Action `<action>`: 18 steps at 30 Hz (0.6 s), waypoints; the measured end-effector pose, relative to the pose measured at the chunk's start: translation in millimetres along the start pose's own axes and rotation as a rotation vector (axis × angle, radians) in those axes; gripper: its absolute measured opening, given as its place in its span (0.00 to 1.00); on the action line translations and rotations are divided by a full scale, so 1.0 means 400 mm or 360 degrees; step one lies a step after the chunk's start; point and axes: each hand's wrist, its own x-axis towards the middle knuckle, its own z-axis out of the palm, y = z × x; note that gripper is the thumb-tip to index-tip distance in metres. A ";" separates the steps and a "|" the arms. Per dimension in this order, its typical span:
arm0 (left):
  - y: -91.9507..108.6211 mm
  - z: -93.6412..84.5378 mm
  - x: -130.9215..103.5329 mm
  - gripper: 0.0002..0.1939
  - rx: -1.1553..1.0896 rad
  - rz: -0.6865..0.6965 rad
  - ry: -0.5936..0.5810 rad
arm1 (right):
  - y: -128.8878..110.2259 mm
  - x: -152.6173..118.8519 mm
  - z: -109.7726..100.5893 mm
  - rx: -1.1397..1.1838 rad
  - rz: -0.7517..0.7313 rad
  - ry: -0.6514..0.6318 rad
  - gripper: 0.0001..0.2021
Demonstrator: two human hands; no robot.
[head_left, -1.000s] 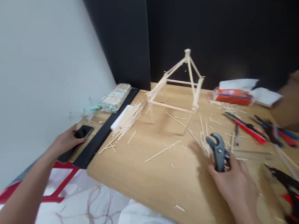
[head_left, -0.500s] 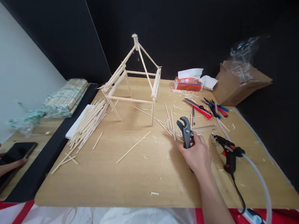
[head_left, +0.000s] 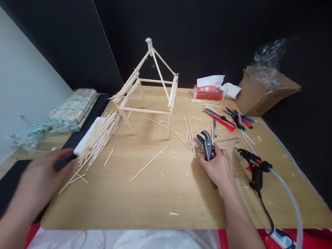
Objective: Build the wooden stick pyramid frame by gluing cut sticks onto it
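Note:
My right hand (head_left: 221,168) is wrapped round a grey and black hand cutter (head_left: 207,148) with a curved jaw, above the right part of the wooden board. My left hand (head_left: 46,176), blurred by motion, has its fingers apart and holds nothing; it is over the board's left edge, near a pile of thin wooden sticks (head_left: 101,136). A house-like frame of sticks (head_left: 148,111) stands at the back middle, touched by neither hand. One loose stick (head_left: 148,163) lies in front of it.
To the right lie a glue gun (head_left: 254,165) with its cord, a red utility knife (head_left: 221,120), pliers (head_left: 239,118) and a clear ruler (head_left: 228,141). Behind them are an orange tissue pack (head_left: 209,92) and a cardboard box (head_left: 266,94). Wrapped stick bundles (head_left: 74,108) rest at the far left.
My left hand has left the phone at the left and moved right toward the stick pile. My right hand still holds the cutter in nearly the same place.

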 end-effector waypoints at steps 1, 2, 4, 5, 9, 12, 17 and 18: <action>0.065 0.015 -0.014 0.20 -0.0096 0.0101 -0.0061 | -0.006 0.003 -0.003 -0.0013 -0.0011 -0.0020 0.34; 0.127 0.034 -0.029 0.18 -0.0251 0.0220 -0.0126 | -0.012 0.006 -0.007 -0.0026 -0.0026 -0.0033 0.33; 0.233 0.082 -0.054 0.16 -0.0400 0.0510 -0.0332 | -0.028 0.021 -0.015 -0.0052 -0.0059 -0.0048 0.33; 0.275 0.107 -0.065 0.14 -0.0413 0.0593 -0.0377 | -0.038 0.033 -0.020 -0.0066 -0.0074 -0.0052 0.32; 0.363 0.185 -0.097 0.11 -0.0411 0.0755 -0.0478 | -0.077 0.108 -0.031 -0.0088 -0.0115 -0.0107 0.29; 0.373 0.200 -0.111 0.09 -0.0399 0.0766 -0.0494 | -0.105 0.181 -0.021 -0.0106 -0.0123 -0.0125 0.28; 0.361 0.180 -0.123 0.10 -0.0409 0.0769 -0.0533 | -0.134 0.271 0.028 -0.0135 -0.0115 -0.0078 0.31; 0.357 0.175 -0.123 0.10 -0.0409 0.0758 -0.0533 | -0.136 0.280 0.038 -0.0138 -0.0120 -0.0059 0.31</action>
